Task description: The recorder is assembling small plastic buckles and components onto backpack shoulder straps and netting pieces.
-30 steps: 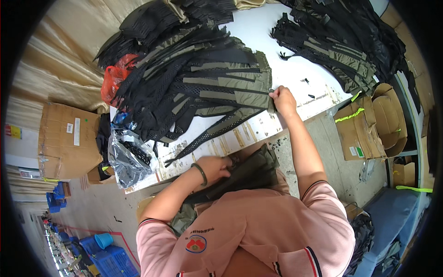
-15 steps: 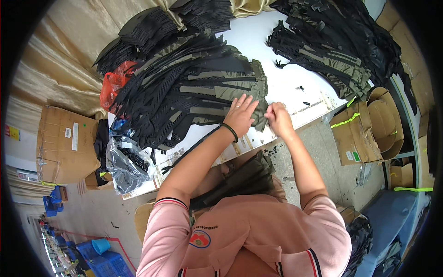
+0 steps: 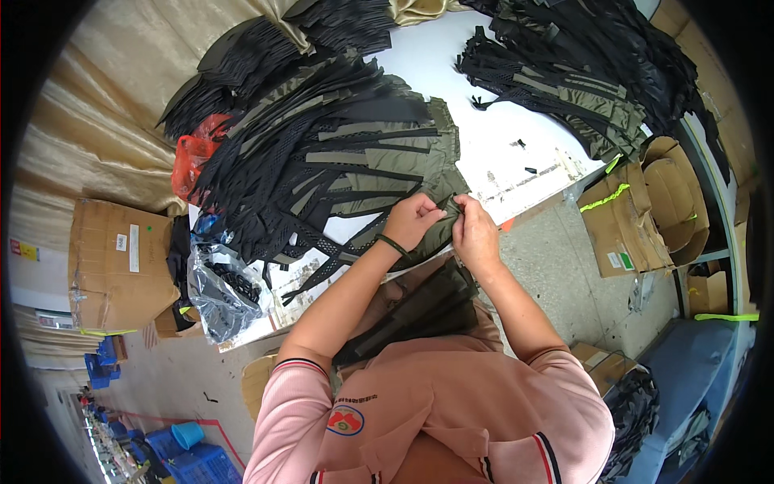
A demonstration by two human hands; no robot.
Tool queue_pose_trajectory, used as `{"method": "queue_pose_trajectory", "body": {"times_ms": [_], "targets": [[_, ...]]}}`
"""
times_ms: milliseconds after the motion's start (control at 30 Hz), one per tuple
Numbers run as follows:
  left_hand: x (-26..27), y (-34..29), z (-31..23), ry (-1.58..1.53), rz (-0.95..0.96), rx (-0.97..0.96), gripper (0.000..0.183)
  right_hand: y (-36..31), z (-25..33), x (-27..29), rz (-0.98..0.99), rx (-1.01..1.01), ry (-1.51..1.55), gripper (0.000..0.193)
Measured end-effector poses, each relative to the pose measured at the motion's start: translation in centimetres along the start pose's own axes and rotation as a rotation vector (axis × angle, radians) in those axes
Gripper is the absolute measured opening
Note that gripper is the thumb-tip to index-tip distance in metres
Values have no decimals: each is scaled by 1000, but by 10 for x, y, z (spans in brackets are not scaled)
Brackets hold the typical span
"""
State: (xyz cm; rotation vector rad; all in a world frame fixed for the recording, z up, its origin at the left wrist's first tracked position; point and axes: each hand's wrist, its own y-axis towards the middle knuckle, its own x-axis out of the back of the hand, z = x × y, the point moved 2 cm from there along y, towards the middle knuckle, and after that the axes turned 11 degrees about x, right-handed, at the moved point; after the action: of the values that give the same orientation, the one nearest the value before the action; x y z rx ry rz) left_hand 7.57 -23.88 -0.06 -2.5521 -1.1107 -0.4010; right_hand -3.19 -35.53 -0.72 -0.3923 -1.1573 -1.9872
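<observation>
A fanned pile of olive-green and black fabric pieces (image 3: 387,165) with mesh and straps covers the left part of the white table. At the front edge, one olive fabric piece (image 3: 431,242) is drawn toward me. My left hand (image 3: 409,221) has its fingers curled and pinched on this piece's edge. Close by on the right, my right hand (image 3: 477,236) pinches the same edge between thumb and fingers. The fingertips of both hands hide part of the fabric. More dark olive pieces (image 3: 419,310) lie across my lap.
A second heap of black and olive pieces (image 3: 580,89) lies at the table's back right. Black stacks (image 3: 250,60) stand at the back left, near a red plastic bag (image 3: 189,161). Cardboard boxes (image 3: 121,262) flank the table; a clear bag (image 3: 226,290) hangs by its left edge.
Both hands have come nearer to me. The left, laid flat on the pile before, is now pinching, and an olive piece has been pulled to the table's edge.
</observation>
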Motion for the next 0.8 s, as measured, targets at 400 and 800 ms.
{"method": "queue_pose_trajectory", "body": {"times_ms": [400, 800], "targets": [[4, -42, -16, 321, -183, -334, 22, 26, 2, 3, -80, 309, -91, 10], [17, -43, 0, -388, 229, 95, 7, -12, -2, -3, 109, -750, 1590, 11]]}}
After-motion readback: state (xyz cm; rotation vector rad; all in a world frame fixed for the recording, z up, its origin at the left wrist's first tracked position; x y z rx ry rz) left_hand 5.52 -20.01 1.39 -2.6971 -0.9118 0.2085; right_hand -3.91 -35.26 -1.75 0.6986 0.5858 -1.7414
